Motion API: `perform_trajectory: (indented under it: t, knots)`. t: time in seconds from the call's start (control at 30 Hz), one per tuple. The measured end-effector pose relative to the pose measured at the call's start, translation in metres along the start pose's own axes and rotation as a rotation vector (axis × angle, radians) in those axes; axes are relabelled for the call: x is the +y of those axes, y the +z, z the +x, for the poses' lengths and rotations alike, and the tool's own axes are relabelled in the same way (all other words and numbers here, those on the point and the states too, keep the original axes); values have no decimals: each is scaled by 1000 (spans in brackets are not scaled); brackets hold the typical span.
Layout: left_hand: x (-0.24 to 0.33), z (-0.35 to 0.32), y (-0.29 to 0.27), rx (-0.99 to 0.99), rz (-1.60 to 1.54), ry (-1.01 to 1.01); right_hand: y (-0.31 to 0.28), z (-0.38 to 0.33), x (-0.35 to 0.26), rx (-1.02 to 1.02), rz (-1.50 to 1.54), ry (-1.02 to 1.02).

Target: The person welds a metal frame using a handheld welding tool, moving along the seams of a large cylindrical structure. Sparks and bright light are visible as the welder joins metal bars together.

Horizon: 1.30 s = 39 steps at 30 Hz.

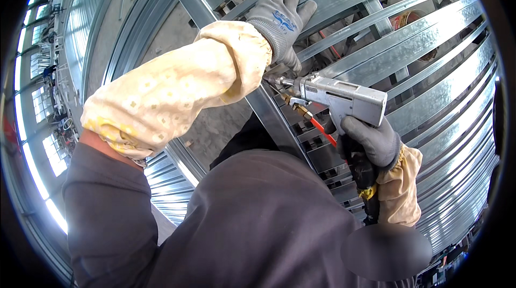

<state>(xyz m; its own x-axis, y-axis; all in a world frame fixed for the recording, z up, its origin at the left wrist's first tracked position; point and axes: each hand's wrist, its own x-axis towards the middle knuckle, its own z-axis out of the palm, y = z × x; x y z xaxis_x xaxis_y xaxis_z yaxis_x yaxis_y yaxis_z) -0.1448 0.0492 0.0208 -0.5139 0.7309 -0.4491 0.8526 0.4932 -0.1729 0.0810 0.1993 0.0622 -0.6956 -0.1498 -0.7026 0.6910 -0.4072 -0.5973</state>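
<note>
Right hand [371,140] closed round grip of metal rivet gun [338,100], nose against steel frame strip [269,110]. Left hand [279,19], gloved, pressed flat w/ fingers spread on strip just beyond nose.

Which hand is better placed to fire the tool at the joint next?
The right hand: its grip is already closed on the handle of the silver pneumatic gun, whose nose sits at the galvanised steel strip. The left hand, in a grey glove, rests on the strips, bracing.
</note>
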Motion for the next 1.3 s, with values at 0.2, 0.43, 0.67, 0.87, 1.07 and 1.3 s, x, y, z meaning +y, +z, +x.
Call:
perform_trajectory:
  t: [0.2, 0.43, 0.67, 0.87, 1.07, 1.3]
  knots:
    - [1, 1, 0, -22, 13, -6, 1, 0, -1, 11, 9, 8]
    - [1, 1, -1, -3, -12, -2, 2, 0, -6, 18, 45, 68]
    - [-1, 2, 0, -10, -24, 9, -1, 0, -3, 8, 21, 55]
    - [-2, 2, 0, -8, -18, 12, 2, -1, -4, 25, -13, 49]
    - [-1, 2, -3, -30, -19, 11, 2, -1, -1, 32, -11, 30]
    - [-2, 2, 0, 5, 1, 8, 1, -3, -1, 27, -5, 41]
